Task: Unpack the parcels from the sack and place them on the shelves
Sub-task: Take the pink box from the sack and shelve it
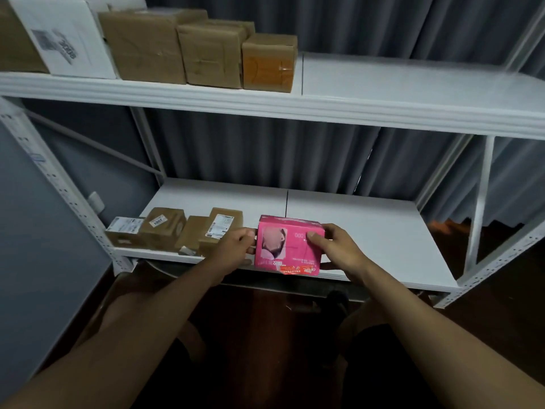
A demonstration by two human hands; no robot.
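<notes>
A bright pink box (287, 245) stands at the front edge of the lower white shelf (368, 228). My left hand (233, 250) grips its left side and my right hand (336, 249) grips its right side, thumb on the front face. Just left of the pink box, several brown parcels (177, 228) with white labels sit in a row on the same shelf. The sack is not in view.
The upper shelf (413, 84) carries a white carton (62, 36) and three brown boxes (206, 51) on its left half. Grey curtains hang behind the rack. White rack posts (480, 202) stand at the right, a grey panel at the left, dark wooden floor below.
</notes>
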